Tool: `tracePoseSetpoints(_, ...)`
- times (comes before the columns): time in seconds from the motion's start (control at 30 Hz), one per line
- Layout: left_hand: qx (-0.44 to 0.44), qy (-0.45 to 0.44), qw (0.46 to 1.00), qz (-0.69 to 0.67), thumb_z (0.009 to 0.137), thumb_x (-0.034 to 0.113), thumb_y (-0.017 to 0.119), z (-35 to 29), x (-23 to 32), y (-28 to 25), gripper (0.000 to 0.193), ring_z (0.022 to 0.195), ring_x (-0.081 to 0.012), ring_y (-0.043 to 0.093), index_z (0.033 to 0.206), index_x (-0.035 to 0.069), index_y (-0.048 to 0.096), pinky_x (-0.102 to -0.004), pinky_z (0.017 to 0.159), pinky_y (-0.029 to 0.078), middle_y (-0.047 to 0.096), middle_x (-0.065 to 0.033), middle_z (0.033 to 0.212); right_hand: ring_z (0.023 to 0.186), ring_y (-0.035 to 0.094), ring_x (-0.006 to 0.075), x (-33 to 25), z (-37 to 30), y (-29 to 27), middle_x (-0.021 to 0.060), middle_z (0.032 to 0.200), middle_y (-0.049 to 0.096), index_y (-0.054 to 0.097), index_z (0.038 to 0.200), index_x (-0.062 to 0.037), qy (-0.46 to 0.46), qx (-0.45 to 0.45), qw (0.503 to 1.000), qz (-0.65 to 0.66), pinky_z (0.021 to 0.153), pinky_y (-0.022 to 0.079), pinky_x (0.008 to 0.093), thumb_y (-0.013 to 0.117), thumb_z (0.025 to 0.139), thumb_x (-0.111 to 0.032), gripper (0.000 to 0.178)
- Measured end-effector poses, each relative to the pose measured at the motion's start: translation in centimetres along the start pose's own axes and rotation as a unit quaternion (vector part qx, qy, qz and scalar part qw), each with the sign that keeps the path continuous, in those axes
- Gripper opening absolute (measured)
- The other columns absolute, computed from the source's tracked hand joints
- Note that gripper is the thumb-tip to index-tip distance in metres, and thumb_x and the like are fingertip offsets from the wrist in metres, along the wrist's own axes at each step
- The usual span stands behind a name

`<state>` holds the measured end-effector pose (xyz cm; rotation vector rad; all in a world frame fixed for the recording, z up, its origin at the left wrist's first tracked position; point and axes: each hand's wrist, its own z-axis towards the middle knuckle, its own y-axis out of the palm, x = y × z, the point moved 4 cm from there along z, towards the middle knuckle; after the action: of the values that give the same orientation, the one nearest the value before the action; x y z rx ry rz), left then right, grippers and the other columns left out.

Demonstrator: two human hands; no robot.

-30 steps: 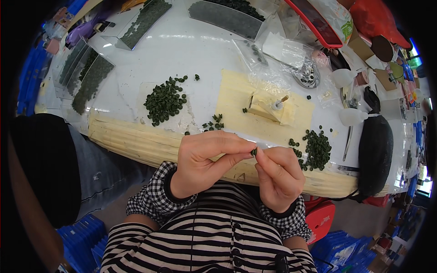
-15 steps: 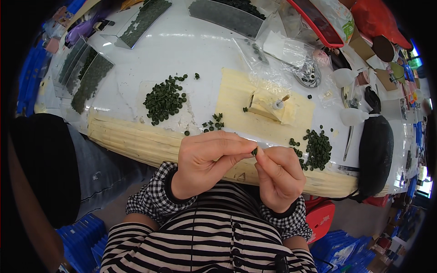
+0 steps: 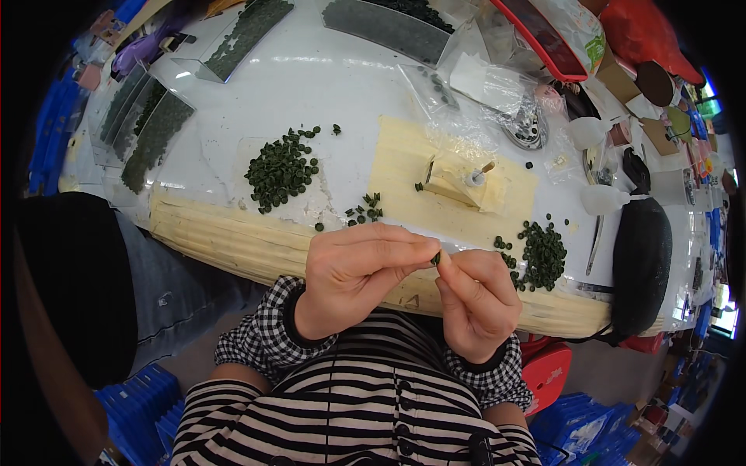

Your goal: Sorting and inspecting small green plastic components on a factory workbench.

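Above the table's near edge, my left hand (image 3: 350, 272) and my right hand (image 3: 480, 299) meet at their fingertips. Both are closed in a pinch on one small dark green piece (image 3: 436, 259), mostly covered by the fingers. A large pile of similar small round green pieces (image 3: 281, 172) lies beyond my left hand, with a few loose ones (image 3: 365, 210) closer to it. Another pile (image 3: 544, 255) sits just right of my right hand. Straight ahead, a yellowish wrapped block (image 3: 458, 185) with a small stick-tipped white holder (image 3: 476, 179) rests on a yellow sheet (image 3: 396, 163).
Clear trays of green pieces (image 3: 155, 140) stand at the far left, others (image 3: 388, 27) at the back. Plastic bags (image 3: 497, 89), white squeeze bottles (image 3: 602, 199), tweezers (image 3: 595, 245) and a black cushion-like object (image 3: 641, 268) crowd the right. A pale padded edge (image 3: 225, 234) borders the table.
My left fingertips have shifted very slightly to the right. Both hands keep their pinch on the small green piece, and the things on the table have not moved.
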<state>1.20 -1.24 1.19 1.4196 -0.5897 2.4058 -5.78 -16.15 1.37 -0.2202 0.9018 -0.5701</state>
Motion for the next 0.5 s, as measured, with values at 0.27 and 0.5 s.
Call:
tracePoseSetpoints(0.27, 0.004, -0.011, 1.0, -0.006, 0.078, -0.01, 0.068, 0.02, -0.04, 0.06, 0.022, 0.082, -0.0195, 0.069, 0.098, -0.002, 0.071, -0.0245, 0.07, 0.055, 0.071, -0.0149, 0.093, 0.076, 0.061, 0.0225, 0.05, -0.02, 0.02, 0.009, 0.087, 0.064, 0.07, 0.105, 0.0016, 0.008, 0.004, 1.0, 0.008, 0.067, 0.049, 0.0306, 0.071, 0.07, 0.01, 0.036)
tracePoseSetpoints(0.5, 0.004, -0.049, 0.998, -0.045, 0.08, -0.006, 0.07, 0.07, -0.23, 0.16, 0.018, 0.079, -0.0175, 0.069, 0.098, -0.003, 0.07, -0.0245, 0.069, 0.053, 0.07, -0.0141, 0.089, 0.074, 0.06, 0.021, 0.11, -0.11, -0.06, 0.0086, 0.085, 0.063, 0.07, 0.107, 0.0008, 0.011, 0.01, 1.0, 0.015, 0.066, 0.048, 0.0289, 0.071, 0.07, 0.01, 0.038)
